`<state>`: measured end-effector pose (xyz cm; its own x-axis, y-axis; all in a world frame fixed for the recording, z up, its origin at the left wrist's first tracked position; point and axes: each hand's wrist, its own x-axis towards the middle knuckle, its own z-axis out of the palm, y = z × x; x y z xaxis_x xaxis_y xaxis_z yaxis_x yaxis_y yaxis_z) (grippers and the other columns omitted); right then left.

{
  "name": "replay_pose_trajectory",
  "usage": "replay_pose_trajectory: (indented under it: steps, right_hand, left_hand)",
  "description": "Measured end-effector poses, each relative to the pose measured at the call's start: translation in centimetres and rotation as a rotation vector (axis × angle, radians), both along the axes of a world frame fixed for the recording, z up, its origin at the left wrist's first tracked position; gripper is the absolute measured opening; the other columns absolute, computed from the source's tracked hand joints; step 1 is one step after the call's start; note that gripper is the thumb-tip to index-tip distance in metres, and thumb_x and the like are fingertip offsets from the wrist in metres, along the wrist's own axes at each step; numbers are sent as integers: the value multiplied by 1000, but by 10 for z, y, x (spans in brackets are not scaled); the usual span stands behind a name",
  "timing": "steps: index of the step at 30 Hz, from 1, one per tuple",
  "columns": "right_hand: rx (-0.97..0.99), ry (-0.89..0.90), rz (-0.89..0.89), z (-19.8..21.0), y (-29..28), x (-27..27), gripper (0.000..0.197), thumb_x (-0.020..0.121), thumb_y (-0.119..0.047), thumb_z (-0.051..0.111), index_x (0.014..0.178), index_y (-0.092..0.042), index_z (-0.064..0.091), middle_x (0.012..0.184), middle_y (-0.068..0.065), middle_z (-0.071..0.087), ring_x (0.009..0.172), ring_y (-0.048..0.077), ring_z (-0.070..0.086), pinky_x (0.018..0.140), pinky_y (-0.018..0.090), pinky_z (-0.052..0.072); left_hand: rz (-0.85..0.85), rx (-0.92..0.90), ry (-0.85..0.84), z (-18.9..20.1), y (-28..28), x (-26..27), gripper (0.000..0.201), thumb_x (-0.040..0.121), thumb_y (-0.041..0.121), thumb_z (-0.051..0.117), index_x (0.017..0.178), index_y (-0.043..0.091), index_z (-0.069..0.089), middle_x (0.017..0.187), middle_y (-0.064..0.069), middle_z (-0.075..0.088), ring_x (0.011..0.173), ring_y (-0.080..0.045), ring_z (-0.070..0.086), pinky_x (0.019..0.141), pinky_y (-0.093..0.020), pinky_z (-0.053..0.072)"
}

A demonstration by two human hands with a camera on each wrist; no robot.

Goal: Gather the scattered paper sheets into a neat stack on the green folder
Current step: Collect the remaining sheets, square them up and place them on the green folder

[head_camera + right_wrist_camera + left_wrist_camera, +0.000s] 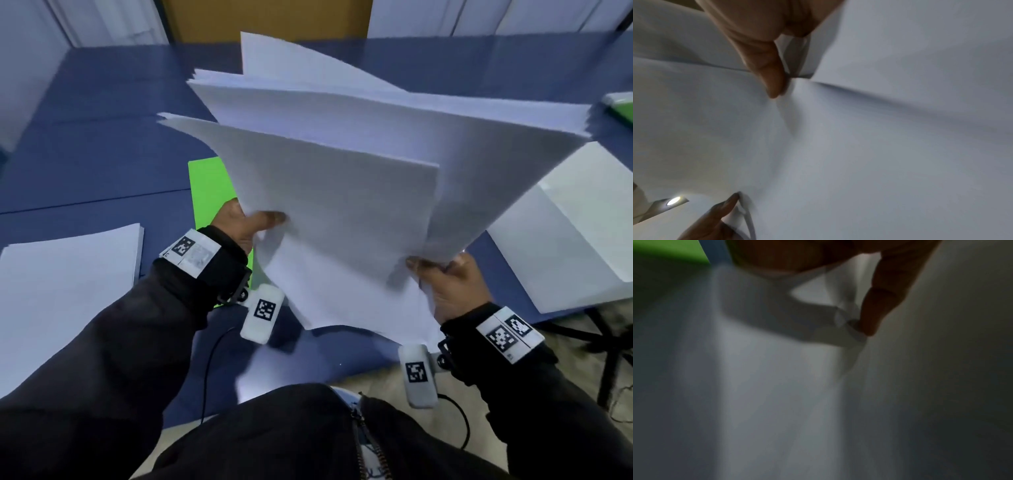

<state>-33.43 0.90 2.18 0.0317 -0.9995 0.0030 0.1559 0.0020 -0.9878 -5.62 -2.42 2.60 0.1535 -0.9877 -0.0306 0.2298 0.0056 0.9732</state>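
A thick, uneven bundle of white paper sheets (342, 192) is lifted off the blue table, fanned out and curling. My left hand (248, 222) grips its left edge, thumb on top. My right hand (445, 277) grips the lower right corner, thumb on top. The green folder (209, 188) lies on the table under the bundle, mostly hidden by it. In the left wrist view a finger (879, 305) presses on the paper (777, 386), with a corner of the green folder (670, 249) showing. In the right wrist view my thumb (766, 65) pinches the sheets (859, 146).
Another stack of white sheets (68, 287) lies at the table's left front. More white paper (568, 233) lies at the right, near the table's edge. A second green item (620, 106) sits at the far right. A chair base (613, 346) stands on the floor at right.
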Motion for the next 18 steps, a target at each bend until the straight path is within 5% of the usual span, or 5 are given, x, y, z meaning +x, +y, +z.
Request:
replay_pose_trajectory:
  steps: [3,5,8,12,18]
  right_hand:
    - [-49,115,-40,9,3,2,9,76,-1,71,81,-8,73,70,-9,72,69,7,68,68,18,52]
    - [-104,201,-79,14,4,4,14,76,1,71,89,-3,69,71,-14,72,69,4,67,68,15,50]
    - [-104,158,-129,16,8,9,22,74,4,71,73,-17,72,66,-15,71,66,1,67,68,18,51]
    - [-111,108,-68,13,11,13,41,70,12,68,66,-29,75,65,-12,71,65,4,67,66,18,53]
    - [-160,86,-87,23,10,19,34,69,16,69,67,-18,67,63,-15,70,62,1,66,63,13,50]
  left_hand:
    - [48,-68,-69,10,9,-2,29,53,8,75,71,30,76,72,13,73,72,-5,68,82,-25,54]
    - [61,-108,-92,15,16,-4,25,49,22,76,72,33,76,71,14,73,72,-4,68,80,-25,55]
    - [45,-138,-84,16,28,-7,22,46,29,75,69,32,76,69,16,72,69,0,67,71,-18,53]
    - [-51,-141,-59,9,39,-4,48,32,49,89,74,30,76,71,15,73,71,2,68,68,-14,52]
    - [6,-163,18,19,37,-16,23,42,21,68,62,27,76,62,14,71,64,-1,66,68,-16,52]
